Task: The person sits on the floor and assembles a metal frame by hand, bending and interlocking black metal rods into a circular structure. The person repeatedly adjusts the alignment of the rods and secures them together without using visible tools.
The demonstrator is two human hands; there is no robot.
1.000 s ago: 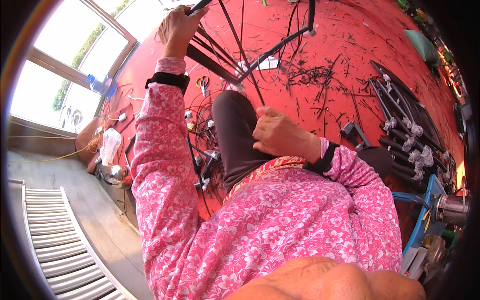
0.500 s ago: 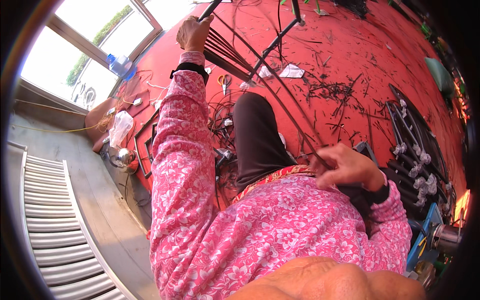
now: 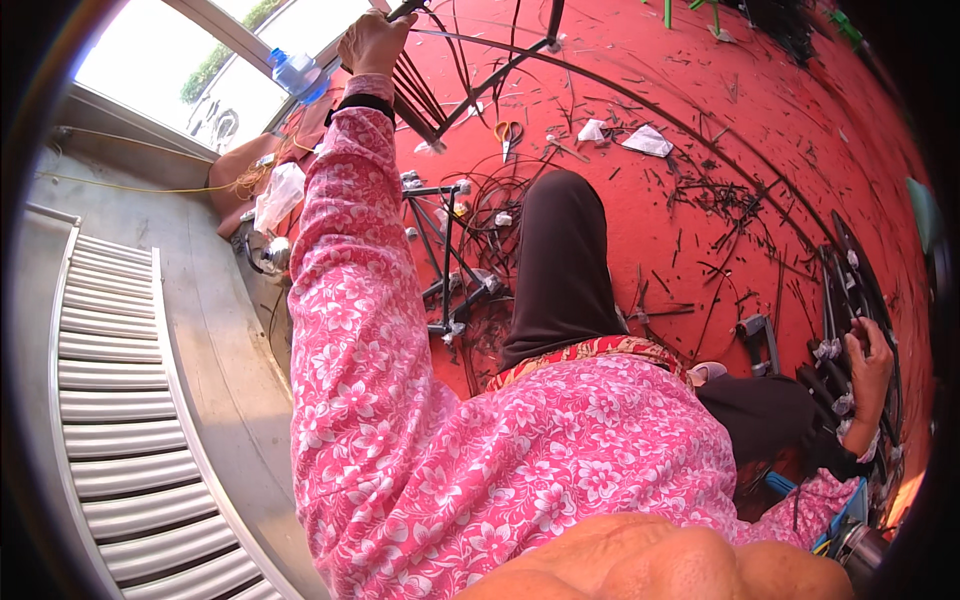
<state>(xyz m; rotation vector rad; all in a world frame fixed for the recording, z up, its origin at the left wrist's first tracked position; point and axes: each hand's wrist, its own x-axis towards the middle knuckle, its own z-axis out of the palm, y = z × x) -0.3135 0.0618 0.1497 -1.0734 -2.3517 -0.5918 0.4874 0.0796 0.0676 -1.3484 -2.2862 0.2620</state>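
My left hand (image 3: 375, 42) is raised at the upper left, closed round the bar of a dark frame (image 3: 490, 85) strung with several thin strips. From that frame a long dark strip (image 3: 655, 82) arcs over the floor toward the far right. My right hand (image 3: 868, 365) is out at the right side, its fingers curled at the strip's far end; the last stretch blends with dark parts behind it. Orange-handled scissors (image 3: 508, 138) lie on the floor below the frame. A smaller dark frame (image 3: 447, 255) with wrapped corners rests beside my left sleeve.
Dark strip scraps (image 3: 715, 205) litter the red floor (image 3: 640, 260). White paper pieces (image 3: 648, 141) lie farther off. Dark tubes with clear wrapping (image 3: 828, 350) lie at the right. A blue water bottle (image 3: 297, 75) stands by the window; a slatted metal rack (image 3: 125, 390) is at the left.
My right hand has swung from in front of my waist out to the far right, drawing the strip into a wide arc. The left hand still grips the frame, now slightly higher in view.
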